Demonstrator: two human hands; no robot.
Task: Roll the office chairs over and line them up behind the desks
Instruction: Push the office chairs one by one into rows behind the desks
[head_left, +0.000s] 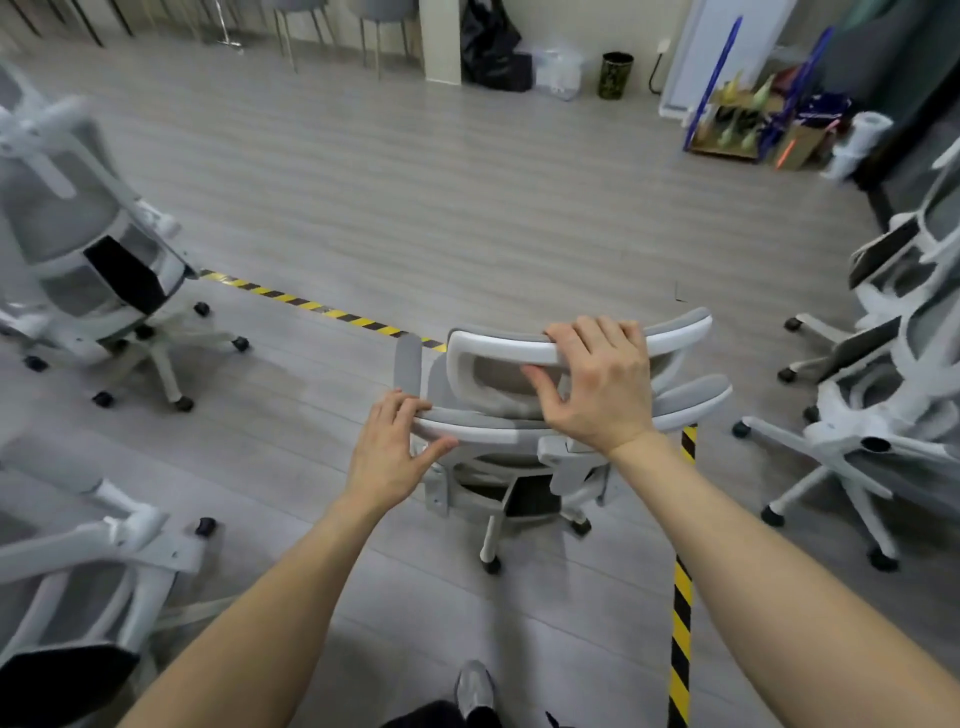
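Observation:
A white and grey office chair (498, 467) stands right in front of me, its back toward me, on castors on the floor. My right hand (597, 387) grips the top of its white headrest (493, 349), fingers curled over the rim and thumb underneath. My left hand (392, 447) holds the left end of the backrest's upper edge (691, 402), fingers over the top and thumb below. No desk is in view.
More white office chairs stand around: one at the left (88, 270), one at the lower left (78, 561), two at the right (883, 395). Yellow-black tape (680, 639) runs across the grey floor. Bags, a dark bin (615, 75) and boxes sit along the far wall.

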